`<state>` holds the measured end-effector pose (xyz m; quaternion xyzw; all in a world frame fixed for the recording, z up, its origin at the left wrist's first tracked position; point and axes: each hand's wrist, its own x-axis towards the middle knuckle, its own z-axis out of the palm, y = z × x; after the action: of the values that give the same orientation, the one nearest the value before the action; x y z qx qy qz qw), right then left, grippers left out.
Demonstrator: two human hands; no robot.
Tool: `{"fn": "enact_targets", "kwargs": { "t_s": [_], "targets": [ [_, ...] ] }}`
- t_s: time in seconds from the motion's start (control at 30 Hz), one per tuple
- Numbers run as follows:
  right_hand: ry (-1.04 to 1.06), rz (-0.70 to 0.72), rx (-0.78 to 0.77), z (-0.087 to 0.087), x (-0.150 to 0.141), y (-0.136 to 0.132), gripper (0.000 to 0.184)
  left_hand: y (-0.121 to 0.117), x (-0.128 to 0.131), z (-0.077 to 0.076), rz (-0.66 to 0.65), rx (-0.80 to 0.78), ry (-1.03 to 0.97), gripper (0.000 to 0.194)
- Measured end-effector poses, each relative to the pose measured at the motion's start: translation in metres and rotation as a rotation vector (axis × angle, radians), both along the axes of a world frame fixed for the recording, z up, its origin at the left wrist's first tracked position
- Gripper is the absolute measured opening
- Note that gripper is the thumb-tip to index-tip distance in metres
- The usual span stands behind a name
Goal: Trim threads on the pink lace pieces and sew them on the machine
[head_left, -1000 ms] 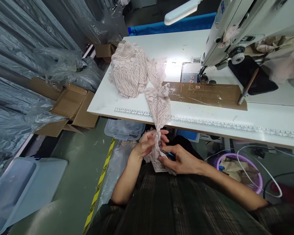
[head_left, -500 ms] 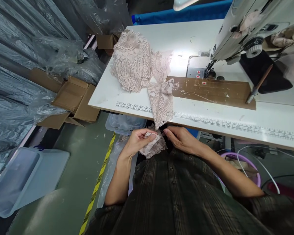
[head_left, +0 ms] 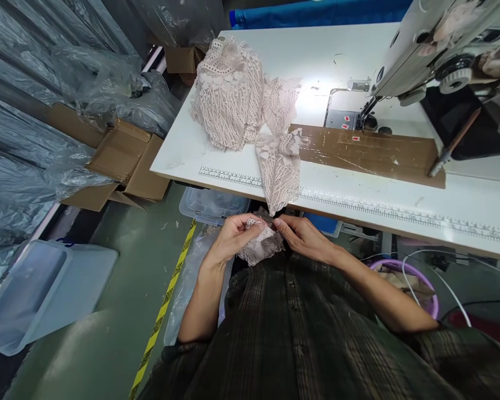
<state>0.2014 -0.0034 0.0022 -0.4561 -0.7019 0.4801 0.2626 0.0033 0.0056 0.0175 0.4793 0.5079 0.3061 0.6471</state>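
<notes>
My left hand [head_left: 232, 239] pinches a piece of pale pink lace [head_left: 260, 244] between thumb and fingers, just off the table's front edge. Close beside it, my right hand [head_left: 302, 236] is closed, thumb against fingers. A thin, dark thing shows at its fingertips by the lace, too small to name. Above both hands, a strip of gathered lace [head_left: 278, 172] hangs over the edge, its pointed end almost at my fingers. It runs back to a large heap of the same lace [head_left: 229, 100] on the white table [head_left: 175, 155].
A sewing machine [head_left: 416, 61] stands at the right of the table. Brown tape [head_left: 370, 155] and a printed ruler scale [head_left: 358, 208] run along the tabletop. An opened cardboard box [head_left: 120, 155] and a translucent plastic bin [head_left: 45, 294] sit on the floor at left; a purple-rimmed basket [head_left: 435, 305] is at right.
My right hand has come closer to my left, its fingertips now at the lace. The left hand keeps its pinch. The view has shifted slightly.
</notes>
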Motion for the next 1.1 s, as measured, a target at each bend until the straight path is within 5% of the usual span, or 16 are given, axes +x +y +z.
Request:
{"fn": "enact_targets", "kwargs": {
  "t_s": [0.33,0.53,0.67,0.8,0.93,1.1],
  "targets": [
    [-0.060,0.034,0.096,-0.003,-0.009,0.003,0.037,0.002,0.002,0.000,-0.039,-0.021,-0.026,0.034],
    [0.077,-0.012,-0.080,-0.018,-0.011,-0.005,0.038,-0.001,-0.002,-0.005,-0.055,-0.030,-0.010,0.032],
    [0.134,0.085,-0.216,-0.039,-0.012,-0.018,0.036,0.004,-0.012,-0.027,-0.100,-0.061,0.020,0.035],
    [-0.132,-0.034,-0.001,-0.045,-0.010,-0.023,0.027,0.015,-0.024,-0.068,-0.109,0.167,0.423,0.041],
    [-0.276,-0.180,0.356,-0.022,-0.007,-0.023,0.019,0.018,-0.029,-0.100,-0.105,0.290,0.645,0.051],
    [-0.533,-0.353,0.574,0.021,-0.003,-0.010,0.030,0.015,-0.028,-0.102,-0.124,0.370,0.645,0.041]
  ]
}}
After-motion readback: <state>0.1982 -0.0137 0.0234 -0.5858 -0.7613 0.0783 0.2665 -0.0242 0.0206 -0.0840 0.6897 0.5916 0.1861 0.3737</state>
